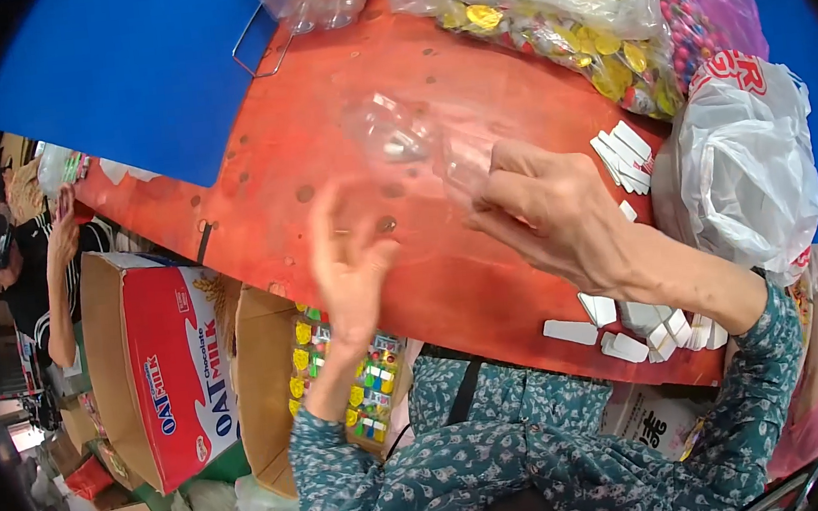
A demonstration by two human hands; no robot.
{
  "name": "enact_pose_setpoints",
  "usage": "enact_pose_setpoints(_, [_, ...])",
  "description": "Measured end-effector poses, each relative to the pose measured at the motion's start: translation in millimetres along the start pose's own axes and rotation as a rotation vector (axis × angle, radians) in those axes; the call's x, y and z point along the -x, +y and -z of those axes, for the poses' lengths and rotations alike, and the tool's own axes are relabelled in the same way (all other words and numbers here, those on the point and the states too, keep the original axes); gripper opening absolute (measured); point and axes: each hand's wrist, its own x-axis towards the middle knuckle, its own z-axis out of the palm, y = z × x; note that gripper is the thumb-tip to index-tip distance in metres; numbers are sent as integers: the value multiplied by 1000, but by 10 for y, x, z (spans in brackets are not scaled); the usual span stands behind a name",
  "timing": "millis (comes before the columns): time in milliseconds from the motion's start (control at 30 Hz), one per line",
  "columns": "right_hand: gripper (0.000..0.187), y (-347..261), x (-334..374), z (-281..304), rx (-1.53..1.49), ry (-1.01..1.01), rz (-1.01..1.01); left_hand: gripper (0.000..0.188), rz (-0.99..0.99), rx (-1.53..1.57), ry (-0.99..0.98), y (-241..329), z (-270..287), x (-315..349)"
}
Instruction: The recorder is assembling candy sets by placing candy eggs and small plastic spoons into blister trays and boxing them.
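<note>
My right hand (pixel 552 207) is closed on a transparent plastic blister shell (pixel 464 163), held above the red tabletop (pixel 319 136). Motion blurs the shell's far end, where a rounded transparent part (pixel 392 129) shows; whether the two are one piece I cannot tell. To the left, my left hand (pixel 349 271) is raised over the table edge with its fingers apart, slightly blurred and holding nothing. White card strips (pixel 624 156) lie in a fanned pile to the right of my right hand. More white cards (pixel 667 324) are heaped near the table's front edge.
Plastic bags of gold-coloured and colourful small items (pixel 555 30) line the back, beside a white carrier bag (pixel 740 160). An open carton (pixel 272 367) with filled packs stands below left, next to a red-and-white box (pixel 169 367). Another person (pixel 40 261) is at far left.
</note>
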Motion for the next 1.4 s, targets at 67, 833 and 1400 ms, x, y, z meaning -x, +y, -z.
enact_pose_setpoints(67, [14, -26, 8, -182, -46, -21, -46, 96, 221, 429, -151, -32, -235, 88])
enact_pose_setpoints(833, [31, 149, 265, -383, 94, -415, 175, 65, 350, 588, -138, -278, 103, 119])
enact_pose_setpoints(1400, [16, -84, -28, -348, -794, -247, -529, 59, 332, 219, -514, 135, -100, 185])
